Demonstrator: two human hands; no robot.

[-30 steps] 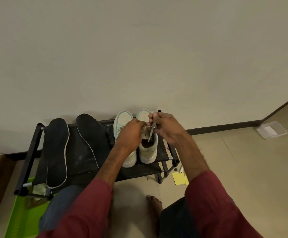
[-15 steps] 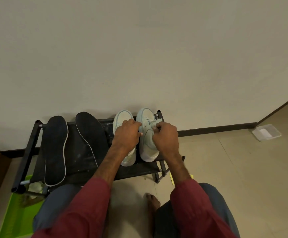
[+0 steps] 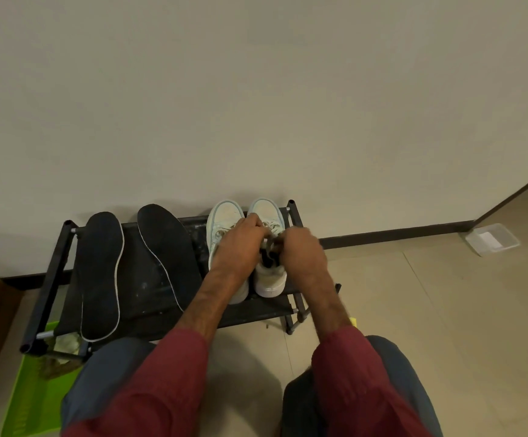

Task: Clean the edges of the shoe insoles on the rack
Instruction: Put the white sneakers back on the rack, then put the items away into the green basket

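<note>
A second ago both hands were lifted above the shoes, the right pinching a thin grey tool; now they are pressing down together. The left hand (image 3: 240,244) is curling its fingers over the mouth of the right-hand pale mint sneaker (image 3: 270,283), and the right hand (image 3: 302,250) is gripping the same opening from the other side. Something dark is showing between them, possibly that shoe's insole being worked out, though the fingers are hiding it. So the work seems to be turning from the loose insoles to the shoe.

Across the black metal-framed shoe rack (image 3: 54,279), two black foam insoles with white edges (image 3: 100,272) (image 3: 168,253) are lying flat. Beside them two sneakers are standing, counting the left-hand pale mint sneaker (image 3: 225,217). One lime-green plastic tray (image 3: 32,402) is lying under the rack's left end, and one clear plastic box (image 3: 493,239) is sitting on the floor far right.
</note>
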